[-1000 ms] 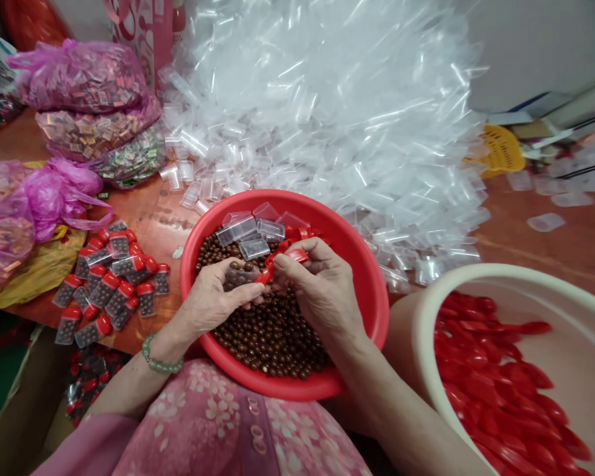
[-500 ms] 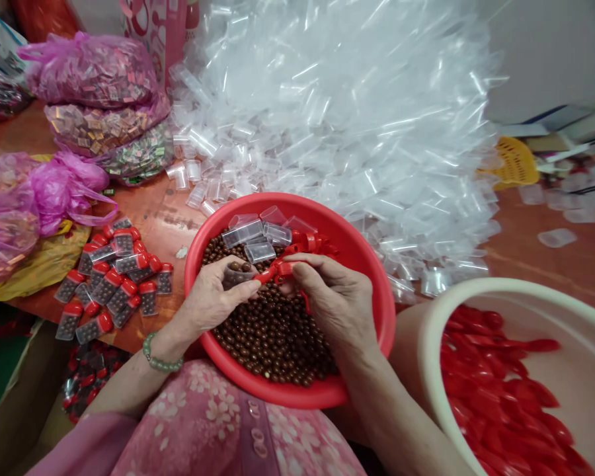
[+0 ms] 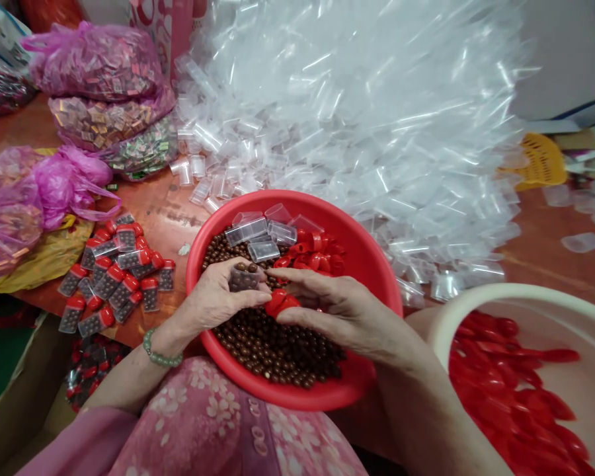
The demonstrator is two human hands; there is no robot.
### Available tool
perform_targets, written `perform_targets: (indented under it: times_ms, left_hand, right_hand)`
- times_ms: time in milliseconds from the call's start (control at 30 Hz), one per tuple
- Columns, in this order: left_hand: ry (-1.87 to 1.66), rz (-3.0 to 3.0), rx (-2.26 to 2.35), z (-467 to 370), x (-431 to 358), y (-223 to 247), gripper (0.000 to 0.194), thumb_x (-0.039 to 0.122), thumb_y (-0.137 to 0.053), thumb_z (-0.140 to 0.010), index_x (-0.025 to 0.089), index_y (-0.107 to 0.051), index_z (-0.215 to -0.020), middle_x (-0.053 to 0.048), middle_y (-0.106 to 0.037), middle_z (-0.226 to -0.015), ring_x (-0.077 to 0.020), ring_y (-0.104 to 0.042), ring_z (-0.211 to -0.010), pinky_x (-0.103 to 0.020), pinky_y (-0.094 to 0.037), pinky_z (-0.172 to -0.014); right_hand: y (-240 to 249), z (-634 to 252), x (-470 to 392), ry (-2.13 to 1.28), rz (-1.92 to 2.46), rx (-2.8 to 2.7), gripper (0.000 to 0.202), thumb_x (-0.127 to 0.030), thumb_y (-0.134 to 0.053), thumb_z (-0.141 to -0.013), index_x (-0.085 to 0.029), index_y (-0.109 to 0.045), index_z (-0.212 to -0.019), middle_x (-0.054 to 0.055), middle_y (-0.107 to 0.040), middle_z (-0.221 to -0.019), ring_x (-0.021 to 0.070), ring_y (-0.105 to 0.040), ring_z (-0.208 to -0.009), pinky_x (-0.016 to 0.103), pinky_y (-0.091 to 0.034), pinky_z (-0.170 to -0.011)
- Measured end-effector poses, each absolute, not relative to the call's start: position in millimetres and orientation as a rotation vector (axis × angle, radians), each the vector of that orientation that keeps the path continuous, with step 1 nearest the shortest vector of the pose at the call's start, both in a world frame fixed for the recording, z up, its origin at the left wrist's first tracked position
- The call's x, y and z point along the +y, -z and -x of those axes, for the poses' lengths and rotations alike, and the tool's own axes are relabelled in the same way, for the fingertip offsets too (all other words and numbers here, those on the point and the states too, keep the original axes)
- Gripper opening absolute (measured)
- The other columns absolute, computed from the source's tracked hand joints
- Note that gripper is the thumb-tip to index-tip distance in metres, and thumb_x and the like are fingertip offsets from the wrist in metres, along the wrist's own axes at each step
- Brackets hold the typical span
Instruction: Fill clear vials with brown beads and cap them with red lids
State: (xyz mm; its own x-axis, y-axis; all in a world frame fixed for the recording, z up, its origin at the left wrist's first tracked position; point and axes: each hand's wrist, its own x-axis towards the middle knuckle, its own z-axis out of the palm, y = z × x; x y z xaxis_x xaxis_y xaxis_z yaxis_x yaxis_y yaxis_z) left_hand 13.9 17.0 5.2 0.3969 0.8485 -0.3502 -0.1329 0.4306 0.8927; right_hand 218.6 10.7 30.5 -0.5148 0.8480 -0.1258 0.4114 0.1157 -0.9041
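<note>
My left hand point(image 3: 218, 291) is closed round a small clear plastic container point(image 3: 242, 279) filled with brown candy balls, its mouth facing right. A red cap point(image 3: 280, 302) sits beside the container between both hands. My right hand point(image 3: 327, 311) grips this cap with the thumb low against it, while its fingers reach over above it. My left thumb tip also touches the cap's left side. Below both hands, a red basin point(image 3: 377, 357) holds many loose brown balls point(image 3: 277, 357). Several empty clear containers point(image 3: 248, 230) and a heap of red caps point(image 3: 320, 254) lie in its far part.
A large pile of clear containers point(image 3: 337, 145) rises behind the basin. Filled, red-capped containers point(image 3: 123, 284) lie at left near pink bags point(image 3: 99, 66). A cream bucket point(image 3: 441, 317) with red pieces point(image 3: 520, 396) stands at right. A yellow perforated scoop point(image 3: 543, 162) lies behind it.
My right hand has opened its fingers somewhat and moved off the red cap heap, with one red cap now at the container. The left hand still holds the filled container.
</note>
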Motion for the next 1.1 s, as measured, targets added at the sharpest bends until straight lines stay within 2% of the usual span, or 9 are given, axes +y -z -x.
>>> perform_targets:
  times_ms: [200, 300, 433, 600, 700, 900, 1100]
  left_hand:
    - [-0.804, -0.894, 0.943, -13.7, 17.7, -3.9, 0.022, 0.019, -0.076, -0.069, 0.013, -0.060, -0.083, 0.002, -0.063, -0.078, -0.0070, -0.057, -0.072, -0.021, -0.045, -0.075]
    - [-0.791, -0.858, 0.926, -13.9, 17.9, -4.5, 0.025, 0.025, -0.075, -0.072, 0.013, -0.059, -0.087, 0.001, -0.064, -0.080, -0.0080, -0.059, -0.072, -0.023, -0.047, -0.073]
    - [-0.733, -0.817, 0.840, -12.8, 17.4, -1.7, 0.038, 0.040, -0.074, -0.075, 0.013, -0.055, -0.093, -0.001, -0.065, -0.078, -0.0102, -0.062, -0.069, -0.025, -0.050, -0.068]
    - [-0.625, -0.900, 0.735, -11.7, 15.2, 2.8, 0.040, 0.044, -0.072, -0.077, 0.013, -0.054, -0.092, 0.001, -0.060, -0.070, -0.0085, -0.058, -0.063, -0.022, -0.047, -0.060]
    - [-0.596, -0.940, 0.730, -12.1, 14.1, 3.3, 0.037, 0.042, -0.070, -0.078, 0.013, -0.053, -0.094, 0.003, -0.057, -0.068, -0.0069, -0.054, -0.058, -0.022, -0.045, -0.057]
    - [-0.563, -0.956, 0.686, -11.3, 14.0, 2.5, 0.032, 0.039, -0.070, -0.078, 0.014, -0.053, -0.086, 0.003, -0.056, -0.066, -0.0057, -0.051, -0.056, -0.021, -0.044, -0.058]
    - [-0.594, -0.899, 0.721, -10.2, 14.3, 1.2, 0.033, 0.038, -0.070, -0.078, 0.014, -0.054, -0.095, 0.003, -0.058, -0.068, -0.0065, -0.053, -0.059, -0.022, -0.044, -0.059]
  right_hand:
    - [-23.8, -207.4, 9.3, -1.269, 1.157, -1.933, 0.016, -0.026, -0.072, -0.081, -0.024, -0.073, -0.097, -0.001, -0.076, -0.090, 0.0141, -0.071, -0.080, 0.022, -0.056, -0.078]
    - [-16.3, -207.4, 6.2, -1.327, 1.176, -1.763, 0.015, -0.028, -0.076, -0.078, -0.023, -0.072, -0.091, 0.001, -0.076, -0.086, 0.0157, -0.071, -0.078, 0.025, -0.057, -0.073]
    - [-16.5, -206.5, 8.4, -1.342, 1.236, -1.349, 0.017, -0.029, -0.080, -0.073, -0.024, -0.070, -0.085, -0.002, -0.074, -0.070, 0.0137, -0.069, -0.057, 0.024, -0.057, -0.056]
    - [-22.2, -192.3, 18.1, -1.200, 1.198, -1.231, 0.020, -0.026, -0.086, -0.065, -0.025, -0.070, -0.077, -0.004, -0.072, -0.070, 0.0104, -0.067, -0.060, 0.021, -0.055, -0.058]
    - [-18.7, -181.1, 19.9, -1.201, 1.180, -1.253, 0.020, -0.027, -0.086, -0.065, -0.025, -0.069, -0.077, -0.003, -0.071, -0.072, 0.0115, -0.066, -0.065, 0.023, -0.055, -0.064]
    - [-8.4, -176.0, 17.2, -1.177, 1.192, -1.375, 0.014, -0.028, -0.081, -0.071, -0.024, -0.069, -0.078, -0.002, -0.070, -0.074, 0.0125, -0.065, -0.067, 0.026, -0.053, -0.065]
    - [-8.4, -189.7, 11.4, -1.099, 1.267, -1.369, 0.013, -0.028, -0.081, -0.072, -0.025, -0.070, -0.078, -0.003, -0.070, -0.073, 0.0122, -0.064, -0.068, 0.026, -0.052, -0.067]
